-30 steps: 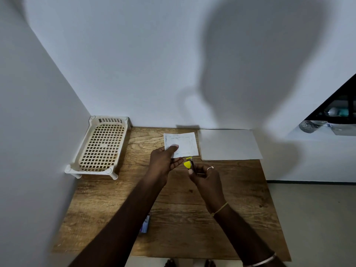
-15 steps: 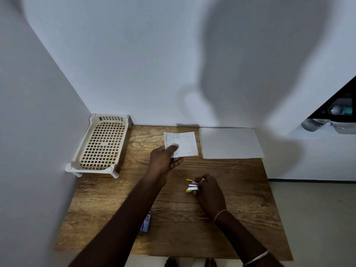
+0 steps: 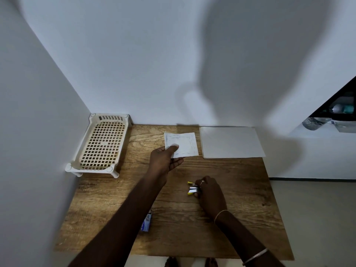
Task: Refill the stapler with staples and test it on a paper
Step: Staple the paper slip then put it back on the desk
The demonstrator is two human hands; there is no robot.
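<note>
My left hand [image 3: 163, 160] pinches the near-left corner of a small white paper [image 3: 184, 143] that bears rows of staples and is held just above the wooden table [image 3: 240, 193]. My right hand [image 3: 211, 193] rests low on the table, fingers closed on a small yellow stapler [image 3: 192, 188]. The stapler lies flat with its jaws spread and points left; its rear is hidden under my fingers. A blue and white staple box [image 3: 146, 224] lies by my left forearm, partly hidden.
A stack of white sheets [image 3: 231, 142] lies at the table's back right, against the wall. A cream plastic mesh tray [image 3: 102, 144] on short legs stands at the back left corner. Walls close the left and far sides; floor lies to the right.
My right hand has carried the stapler from beside the small paper down to the table nearer me. The left hand keeps hold of the paper in place.
</note>
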